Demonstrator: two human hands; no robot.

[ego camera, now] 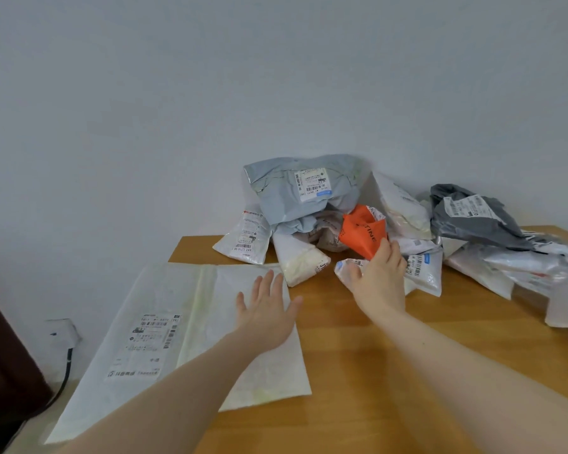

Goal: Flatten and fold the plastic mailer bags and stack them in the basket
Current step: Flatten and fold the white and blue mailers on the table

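Wall socket (61,332): low on the white wall at far left, a dark cable hanging from it.
Flat white mailer (164,339): large, spread out on the left end of the wooden table (391,371), its left part overhanging the table edge; printed shipping label faces up.
Left hand (269,309): fingers straight and spread apart, palm down over the right part of the flat white mailer; whether it presses on the plastic or hovers just above cannot be told.
Small white mailer (245,239): labelled, lying at the left edge of the pile by the wall.
Pale blue-grey mailer (295,194): crumpled, on top of the pile, label facing forward.
Orange bag (361,232): crumpled, black lettering, in the middle of the pile.
Right hand (379,276): reaching into the pile, fingers clamped on the lower edge of the orange bag, thumb side against a white mailer below.
Dark grey mailer (473,217): crumpled, labelled, right of the pile.
White mailers at right (505,267): several, overlapping, reaching the frame edge.
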